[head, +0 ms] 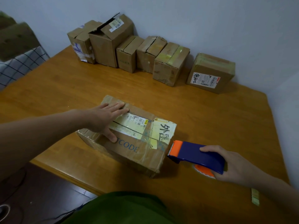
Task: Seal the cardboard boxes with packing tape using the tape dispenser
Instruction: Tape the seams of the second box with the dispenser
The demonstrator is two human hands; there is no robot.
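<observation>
Far L: checked cloth (19, 63) hangs off the table (210, 118) edge; not part of the job.

L hand (106, 117): flat on top of the box in work (129, 135) at its L end. Fingers straight, slightly spread, pressing down and gripping nothing. Judged to be steadying the box.

Box in work: lies near the front edge of the table, centre, turned at an angle. Top carries old labels and glossy clear tape. A dark seam line runs along the lid. Cannot tell whether any of that tape is a fresh strip.

Back row (150, 52): six boxes along the wall, well apart from the box in work. The tall box (110, 41) has a flap standing up. The boxes near it show bare seams. The two at the R end show yellowish tape over the top. Judgement: approx. two sealed, four outstanding, plus the one in hand, so the job is under half done.

Tape dispenser (195, 153): blue body, orange nose at the box's R end, touching or just beside it.

R hand (231, 164): fingers curled round the dispenser's rear, holding it firm.

Far R: tape scrap (255, 196) on the table.
</observation>
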